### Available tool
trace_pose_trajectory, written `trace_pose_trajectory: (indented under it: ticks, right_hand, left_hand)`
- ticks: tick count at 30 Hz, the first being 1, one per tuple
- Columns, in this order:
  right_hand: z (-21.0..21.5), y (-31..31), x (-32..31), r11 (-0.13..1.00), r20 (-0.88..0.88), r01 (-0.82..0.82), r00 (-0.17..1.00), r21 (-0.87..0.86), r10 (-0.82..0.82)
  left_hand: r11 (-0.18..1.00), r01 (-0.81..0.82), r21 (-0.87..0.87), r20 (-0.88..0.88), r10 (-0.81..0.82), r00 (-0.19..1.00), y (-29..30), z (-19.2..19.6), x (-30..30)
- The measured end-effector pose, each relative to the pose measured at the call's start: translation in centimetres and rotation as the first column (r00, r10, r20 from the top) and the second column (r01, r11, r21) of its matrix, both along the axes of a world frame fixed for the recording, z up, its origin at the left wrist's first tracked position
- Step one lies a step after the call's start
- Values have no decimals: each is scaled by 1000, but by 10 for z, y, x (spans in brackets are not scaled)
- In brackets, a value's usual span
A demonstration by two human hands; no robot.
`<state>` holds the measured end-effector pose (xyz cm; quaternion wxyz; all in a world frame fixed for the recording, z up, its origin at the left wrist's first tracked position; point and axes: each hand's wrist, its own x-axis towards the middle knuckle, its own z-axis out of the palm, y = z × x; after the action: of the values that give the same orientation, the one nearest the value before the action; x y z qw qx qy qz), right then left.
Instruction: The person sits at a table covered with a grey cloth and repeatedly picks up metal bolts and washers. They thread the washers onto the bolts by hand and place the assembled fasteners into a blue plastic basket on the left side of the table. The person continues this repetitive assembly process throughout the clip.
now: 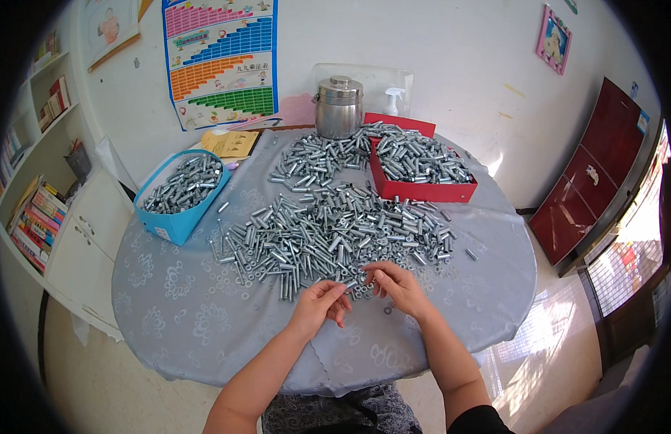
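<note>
A silver cylindrical metal piece (pixel 351 285), pinched by the bare left hand (pixel 319 304) beside the heaped silver metal fasteners (pixel 335 235), is best held steady, while the bare right hand's (pixel 396 286) grip cannot be told.

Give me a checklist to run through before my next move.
1. Left hand has hold of a metal fastener: ok.
2. Right hand has hold of a piece: cannot tell, too small to make out.
3. Blue box open at the top: ok, fasteners inside.
4. Red box has room below its rim: not ok, heaped full.
5. Tabletop ahead free of loose hardware: not ok, a wide pile covers it.
</note>
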<state>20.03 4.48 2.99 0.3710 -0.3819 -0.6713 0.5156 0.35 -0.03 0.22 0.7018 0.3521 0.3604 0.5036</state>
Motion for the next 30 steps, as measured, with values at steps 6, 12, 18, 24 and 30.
trace_pose_trajectory:
  ticks: [6,12,18,24,30]
  right_hand:
    - [-3,2,2,998,69,-53,996,-20,54]
    - [-4,2,2,997,66,-74,995,-34,77]
    - [-4,2,2,996,73,-77,994,-45,80]
    - [1,-1,-1,997,65,-60,996,-55,63]
    - [-7,3,2,994,42,-85,995,-68,88]
  left_hand:
    - [1000,-30,-3,9,30,1000,0,0,0]
    - [999,-33,-12,18,34,999,1,0,0]
    - [999,-40,-11,6,40,999,1,-1,-1]
    - [998,-56,-15,-2,56,998,1,0,-1]
    - [995,-100,-1,-2,100,995,1,-2,-2]
